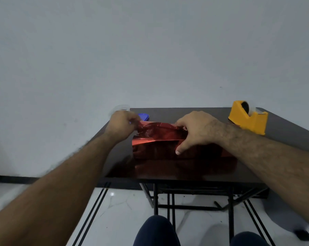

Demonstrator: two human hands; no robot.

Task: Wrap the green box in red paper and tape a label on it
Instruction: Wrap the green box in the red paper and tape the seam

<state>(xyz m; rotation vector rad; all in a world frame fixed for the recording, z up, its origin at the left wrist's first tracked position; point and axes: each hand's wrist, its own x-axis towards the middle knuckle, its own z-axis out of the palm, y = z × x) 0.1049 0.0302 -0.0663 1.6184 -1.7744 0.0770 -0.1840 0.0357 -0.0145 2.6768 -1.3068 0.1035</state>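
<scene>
The left hand (122, 124) is closed in a fist-like pinch on the upper left edge of the red paper (160, 137), knuckles up, wrist bent slightly inward, forearm reaching in from the lower left. The right hand (196, 129) lies palm down on the top right of the wrapped shape, fingers curled over the far edge of the paper and thumb extended down the near face; it presses and clasps the paper rather than lifting it. The right forearm enters from the right edge.

The red paper is glossy foil, creased along the top, draped over a box-shaped form and spread flat on the table (212, 114) toward the near edge. The green box is not visible; it cannot be confirmed beneath the paper.

A yellow tape dispenser (247, 119) stands at the far right of the table, apart from the paper. A blue lid (144, 116) lies just beyond the left hand, beside a clear container (122, 108) at the far left corner.

No legible writing, brand or label appears on any item.
</scene>
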